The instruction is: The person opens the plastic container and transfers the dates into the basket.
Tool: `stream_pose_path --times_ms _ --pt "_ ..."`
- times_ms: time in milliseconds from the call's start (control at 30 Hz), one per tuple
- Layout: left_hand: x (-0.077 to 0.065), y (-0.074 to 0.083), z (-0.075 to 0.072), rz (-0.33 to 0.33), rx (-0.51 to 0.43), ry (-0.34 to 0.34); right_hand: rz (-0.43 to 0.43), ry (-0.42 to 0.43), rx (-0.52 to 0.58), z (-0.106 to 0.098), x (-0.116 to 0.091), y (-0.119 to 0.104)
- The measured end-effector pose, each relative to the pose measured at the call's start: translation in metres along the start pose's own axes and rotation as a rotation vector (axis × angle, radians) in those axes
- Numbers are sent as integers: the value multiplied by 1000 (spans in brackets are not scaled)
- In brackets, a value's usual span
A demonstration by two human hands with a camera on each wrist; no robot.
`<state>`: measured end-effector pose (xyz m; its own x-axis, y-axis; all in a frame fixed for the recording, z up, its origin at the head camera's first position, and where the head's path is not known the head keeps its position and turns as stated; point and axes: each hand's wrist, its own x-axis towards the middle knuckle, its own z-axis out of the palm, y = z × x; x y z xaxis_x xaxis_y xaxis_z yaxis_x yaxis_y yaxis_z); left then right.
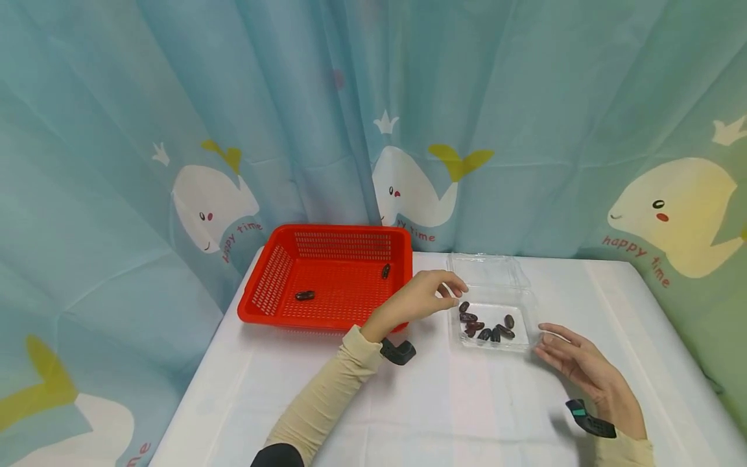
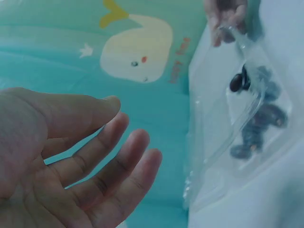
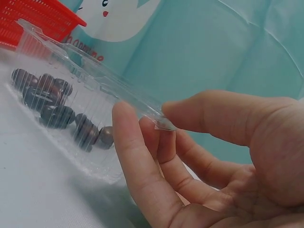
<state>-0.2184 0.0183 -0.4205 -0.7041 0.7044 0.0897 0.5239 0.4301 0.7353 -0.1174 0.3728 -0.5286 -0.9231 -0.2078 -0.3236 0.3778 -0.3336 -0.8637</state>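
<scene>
A clear plastic box [image 1: 530,311] lies on the table with its hinged lid [image 1: 487,271] laid back. Several dark brown dates [image 1: 468,317] are gathered inside, mostly along its left and front sides. My right hand [image 1: 580,363] is at the box's right side; in the right wrist view its thumb [image 3: 204,111] and fingers pinch the box's corner. Over the box's left edge hovers my left hand [image 1: 428,295], its fingers loosely bent and nothing in them. Left of it stands a red basket [image 1: 344,279], holding one date [image 1: 305,295] near the front left and another [image 1: 386,271] at the right.
The white-covered table [image 1: 432,402] carries both containers near its back edge. Behind it hangs a blue-green curtain [image 1: 327,130] with whale prints. My left forearm [image 1: 327,395] crosses in front of the basket's right front corner.
</scene>
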Motion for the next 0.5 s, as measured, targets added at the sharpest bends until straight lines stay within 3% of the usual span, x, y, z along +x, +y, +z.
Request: stream_pose_path --times_ms 267,500 --pt "18 0 30 50 125 -63 -8 -10 4 0 1 -1" --pt "31 -4 54 112 151 -125 -11 24 -18 4 1 1"
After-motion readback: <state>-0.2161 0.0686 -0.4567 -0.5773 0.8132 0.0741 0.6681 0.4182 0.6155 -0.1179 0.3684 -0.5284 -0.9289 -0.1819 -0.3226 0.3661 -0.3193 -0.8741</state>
